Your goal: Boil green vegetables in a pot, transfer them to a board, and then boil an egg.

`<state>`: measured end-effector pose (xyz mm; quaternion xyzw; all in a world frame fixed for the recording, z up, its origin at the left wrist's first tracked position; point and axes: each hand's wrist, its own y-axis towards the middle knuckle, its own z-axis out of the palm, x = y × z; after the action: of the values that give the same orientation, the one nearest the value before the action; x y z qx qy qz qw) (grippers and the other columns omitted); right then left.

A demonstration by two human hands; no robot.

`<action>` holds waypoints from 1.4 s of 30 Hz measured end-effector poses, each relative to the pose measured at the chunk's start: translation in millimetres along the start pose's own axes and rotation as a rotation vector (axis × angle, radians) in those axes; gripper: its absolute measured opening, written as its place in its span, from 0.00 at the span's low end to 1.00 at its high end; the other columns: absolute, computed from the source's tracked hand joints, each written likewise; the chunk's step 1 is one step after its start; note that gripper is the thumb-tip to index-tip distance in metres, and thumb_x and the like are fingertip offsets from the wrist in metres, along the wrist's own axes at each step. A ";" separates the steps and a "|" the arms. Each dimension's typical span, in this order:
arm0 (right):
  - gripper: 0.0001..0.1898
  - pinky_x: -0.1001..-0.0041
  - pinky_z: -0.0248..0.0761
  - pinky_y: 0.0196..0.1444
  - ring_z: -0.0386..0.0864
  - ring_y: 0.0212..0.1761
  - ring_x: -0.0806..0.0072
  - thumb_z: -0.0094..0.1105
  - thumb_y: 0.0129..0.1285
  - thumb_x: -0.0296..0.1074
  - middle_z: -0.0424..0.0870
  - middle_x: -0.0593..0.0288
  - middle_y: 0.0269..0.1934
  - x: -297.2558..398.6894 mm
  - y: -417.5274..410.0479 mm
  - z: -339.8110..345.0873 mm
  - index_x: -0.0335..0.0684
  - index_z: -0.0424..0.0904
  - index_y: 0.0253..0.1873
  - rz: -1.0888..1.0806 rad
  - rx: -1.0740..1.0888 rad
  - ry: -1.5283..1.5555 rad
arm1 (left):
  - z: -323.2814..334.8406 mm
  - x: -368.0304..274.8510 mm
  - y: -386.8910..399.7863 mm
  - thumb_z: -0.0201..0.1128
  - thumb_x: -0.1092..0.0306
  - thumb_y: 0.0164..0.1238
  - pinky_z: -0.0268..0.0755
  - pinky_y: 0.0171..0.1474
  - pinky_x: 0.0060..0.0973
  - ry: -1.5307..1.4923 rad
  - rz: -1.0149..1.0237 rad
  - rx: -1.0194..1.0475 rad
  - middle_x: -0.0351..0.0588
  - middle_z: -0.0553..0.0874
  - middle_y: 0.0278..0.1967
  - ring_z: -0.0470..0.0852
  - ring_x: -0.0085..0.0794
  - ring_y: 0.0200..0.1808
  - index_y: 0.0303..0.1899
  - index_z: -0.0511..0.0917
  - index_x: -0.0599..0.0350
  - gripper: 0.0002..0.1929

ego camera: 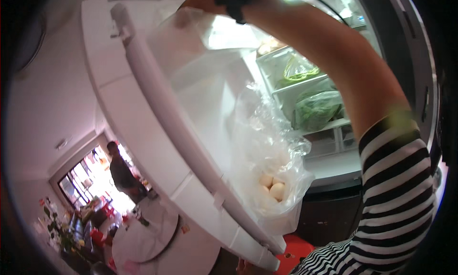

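My right arm, in a black-and-white striped sleeve, arches over the top of the view. My right hand is at the upper edge, by a translucent bin or sheet at the open refrigerator door; its fingers are blurred and partly hidden. Low in the view, a few fingers of my left hand show beside the door's lower edge, the rest out of frame. A clear plastic bag lies in the door's lower bin, its mouth open around several pale eggs.
Inside the refrigerator, bagged green vegetables rest on a shelf above clear drawers. A red stool or similar seat is below the door. Beyond it are a round marble-look table, a potted plant and a standing person.
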<state>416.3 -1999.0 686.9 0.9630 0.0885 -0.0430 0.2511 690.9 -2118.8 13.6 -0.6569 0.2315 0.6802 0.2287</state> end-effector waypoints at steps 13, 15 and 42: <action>0.06 0.71 0.71 0.30 0.77 0.30 0.74 0.51 0.58 0.31 0.77 0.62 0.27 -9.0 -10.2 -12.4 0.38 0.78 0.34 0.126 0.084 0.067 | -21.2 79.2 40.7 0.54 0.71 0.63 0.71 0.43 0.26 0.061 0.137 0.132 0.53 0.74 0.52 0.78 0.33 0.43 0.58 0.66 0.58 0.21; 0.06 0.71 0.71 0.30 0.77 0.30 0.74 0.51 0.59 0.31 0.78 0.62 0.27 -10.4 -11.0 -13.5 0.39 0.78 0.34 0.139 0.095 0.075 | -25.2 95.3 45.8 0.54 0.71 0.63 0.71 0.42 0.26 0.071 0.148 0.147 0.54 0.74 0.52 0.78 0.34 0.43 0.59 0.66 0.57 0.22; 0.12 0.66 0.73 0.39 0.77 0.38 0.72 0.53 0.61 0.33 0.79 0.63 0.39 18.5 12.5 -56.4 0.38 0.74 0.49 0.101 0.329 0.427 | -9.4 8.8 16.2 0.54 0.78 0.59 0.74 0.34 0.27 0.493 1.197 0.055 0.59 0.73 0.54 0.79 0.39 0.39 0.61 0.62 0.62 0.26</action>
<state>439.0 -1979.3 739.6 0.9812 0.0829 0.1600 0.0685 688.1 -2137.2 4.8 -0.5448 0.6209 0.5132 -0.2331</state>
